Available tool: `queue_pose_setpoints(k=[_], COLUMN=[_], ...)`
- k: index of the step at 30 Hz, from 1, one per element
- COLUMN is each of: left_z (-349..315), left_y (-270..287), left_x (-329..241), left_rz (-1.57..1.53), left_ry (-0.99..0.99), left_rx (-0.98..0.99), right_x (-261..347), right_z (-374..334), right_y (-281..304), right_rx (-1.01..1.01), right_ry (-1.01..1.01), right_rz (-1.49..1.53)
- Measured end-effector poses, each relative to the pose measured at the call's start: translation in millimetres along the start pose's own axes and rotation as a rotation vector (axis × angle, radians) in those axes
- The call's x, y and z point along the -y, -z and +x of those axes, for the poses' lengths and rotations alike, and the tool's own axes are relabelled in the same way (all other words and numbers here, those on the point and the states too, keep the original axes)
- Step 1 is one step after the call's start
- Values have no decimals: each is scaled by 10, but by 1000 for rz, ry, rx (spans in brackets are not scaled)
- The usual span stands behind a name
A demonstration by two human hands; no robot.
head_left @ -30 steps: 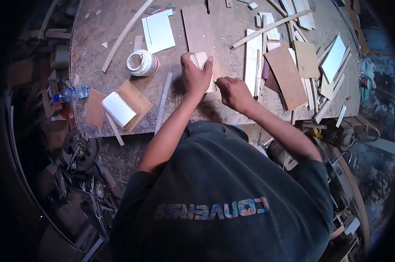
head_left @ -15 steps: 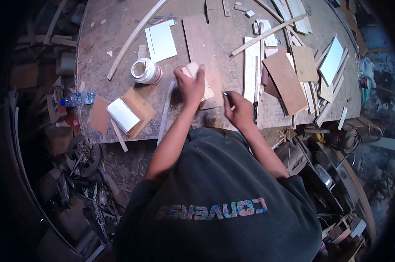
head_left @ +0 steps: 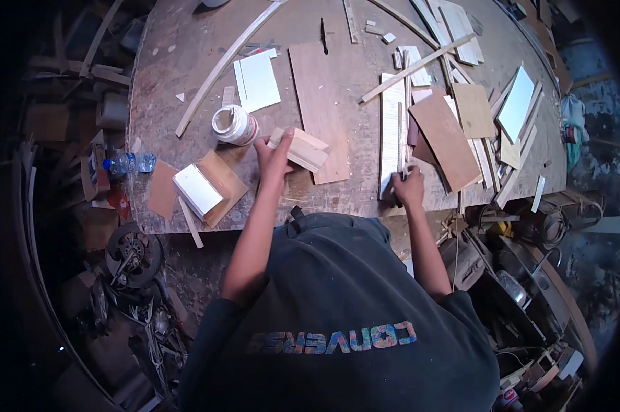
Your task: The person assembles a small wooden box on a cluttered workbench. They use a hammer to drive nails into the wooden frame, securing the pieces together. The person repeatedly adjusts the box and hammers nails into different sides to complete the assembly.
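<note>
My left hand is closed around one end of a small pale wooden block, which is tilted over a long reddish-brown board. The block's far end overlaps the board's near part. My right hand is further right, near the table's front edge. Its fingers are closed on the dark lower end of a thin metal ruler-like tool, which lies along a white strip of board. My fingers hide most of that dark end.
An open white jar stands left of my left hand. Nearer the left edge are a white block and brown panels, with a plastic bottle beyond. Loose boards and strips crowd the workbench's right side.
My left hand has moved left and down, turning the wooden block sideways off most of the board. My right hand has moved right from beside the board to the ruler-like tool.
</note>
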State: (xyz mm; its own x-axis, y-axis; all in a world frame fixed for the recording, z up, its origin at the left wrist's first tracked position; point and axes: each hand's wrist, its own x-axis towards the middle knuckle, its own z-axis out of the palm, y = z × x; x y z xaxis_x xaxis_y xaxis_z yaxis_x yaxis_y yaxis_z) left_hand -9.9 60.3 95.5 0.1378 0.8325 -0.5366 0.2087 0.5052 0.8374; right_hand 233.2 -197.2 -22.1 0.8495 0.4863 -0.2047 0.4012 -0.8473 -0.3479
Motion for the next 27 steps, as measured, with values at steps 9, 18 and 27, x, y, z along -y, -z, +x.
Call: queue_pose_setpoints(k=[9, 18, 27], left_z=[313, 547, 257], left_y=[264, -649, -434], left_x=[552, 1309, 1026], left_rz=[-508, 276, 763], left_ry=[171, -445, -1123], left_rx=[307, -178, 19], right_x=[-171, 951, 935], right_z=[-70, -631, -708], right_y=[39, 192, -235], right_rx=[-54, 210, 267], right_ry=[102, 248, 110], right_rz=[238, 560, 655])
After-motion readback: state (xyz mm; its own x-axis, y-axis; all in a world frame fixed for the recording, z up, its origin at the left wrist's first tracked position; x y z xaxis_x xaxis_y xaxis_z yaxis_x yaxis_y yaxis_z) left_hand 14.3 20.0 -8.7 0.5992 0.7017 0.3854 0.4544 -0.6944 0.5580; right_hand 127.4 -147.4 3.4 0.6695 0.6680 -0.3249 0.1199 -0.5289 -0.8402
